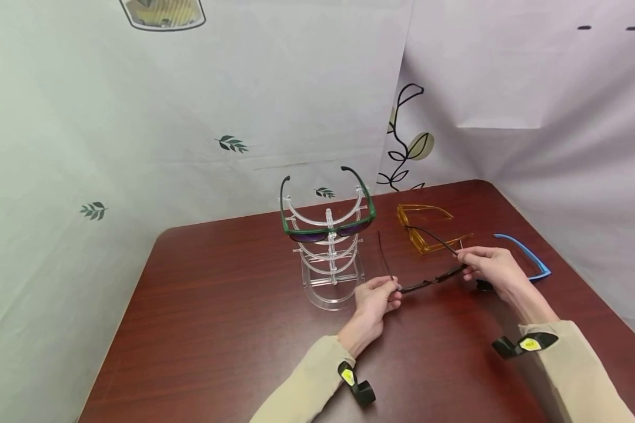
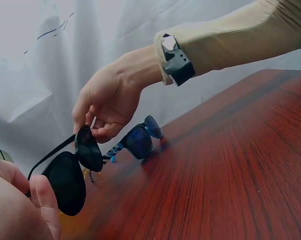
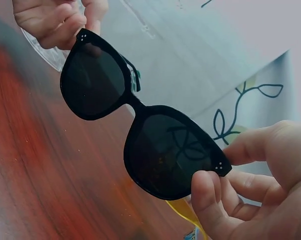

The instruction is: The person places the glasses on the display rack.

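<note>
Both hands hold a pair of black sunglasses [image 3: 93, 82] by the frame's two outer ends, raised over the table. The left hand [image 1: 371, 301] pinches one end near the hinge, just right of the display stand. At the other end, the thumb and fingers of the right hand [image 1: 493, 267] grip the corner by its small silver dots. The temples are unfolded and point away from the person in the head view. Both dark lenses face the right wrist camera. A clear plastic display stand [image 1: 332, 305] carries green-framed sunglasses [image 1: 330, 231] on its top tier.
Yellow-framed glasses [image 1: 415, 239] lie behind the held pair. Blue sunglasses [image 2: 139, 142] rest on the table beyond the right hand, partly hidden by it in the head view. A white patterned cloth [image 1: 307, 88] hangs behind the reddish-brown table [image 1: 217, 329].
</note>
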A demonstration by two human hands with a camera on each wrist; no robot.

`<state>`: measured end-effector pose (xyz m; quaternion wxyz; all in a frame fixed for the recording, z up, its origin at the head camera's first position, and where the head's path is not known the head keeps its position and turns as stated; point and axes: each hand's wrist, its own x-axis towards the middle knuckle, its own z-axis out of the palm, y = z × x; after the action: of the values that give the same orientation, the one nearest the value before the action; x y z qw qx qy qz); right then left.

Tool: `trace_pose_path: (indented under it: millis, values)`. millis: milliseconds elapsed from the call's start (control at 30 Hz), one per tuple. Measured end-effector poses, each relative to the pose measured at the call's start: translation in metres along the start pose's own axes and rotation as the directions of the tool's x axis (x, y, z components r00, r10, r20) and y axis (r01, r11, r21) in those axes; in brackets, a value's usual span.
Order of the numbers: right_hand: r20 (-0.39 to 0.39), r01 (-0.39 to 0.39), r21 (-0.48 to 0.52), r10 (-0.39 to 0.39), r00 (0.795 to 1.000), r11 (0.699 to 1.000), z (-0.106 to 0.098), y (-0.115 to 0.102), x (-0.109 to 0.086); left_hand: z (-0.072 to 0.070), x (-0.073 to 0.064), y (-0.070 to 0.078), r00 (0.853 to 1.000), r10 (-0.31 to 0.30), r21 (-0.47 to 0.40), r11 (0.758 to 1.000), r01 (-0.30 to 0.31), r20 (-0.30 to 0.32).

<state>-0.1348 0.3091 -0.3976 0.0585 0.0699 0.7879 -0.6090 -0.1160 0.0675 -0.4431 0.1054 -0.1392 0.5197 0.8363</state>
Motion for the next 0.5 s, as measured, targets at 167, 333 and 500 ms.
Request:
trace_pose_path:
  millis: [167, 333, 500]
  values:
    - [0.012, 0.016, 0.044, -0.016, 1.000, 0.999, 0.002, 0.003, -0.007, -0.005, -0.001, 0.002, 1.000, 0.028, -0.017, 0.999, -0.028, 0.011]
    - [0.004, 0.024, 0.076, -0.024, 1.000, 0.997, 0.004, 0.005, -0.014, -0.008, -0.004, 0.005, 0.998, 0.056, -0.011, 0.998, -0.056, 0.011]
    - [-0.016, 0.040, 0.141, -0.038, 0.999, 0.989, 0.009, 0.006, -0.020, -0.010, -0.008, 0.007, 0.996, 0.080, 0.004, 0.997, -0.081, 0.025]
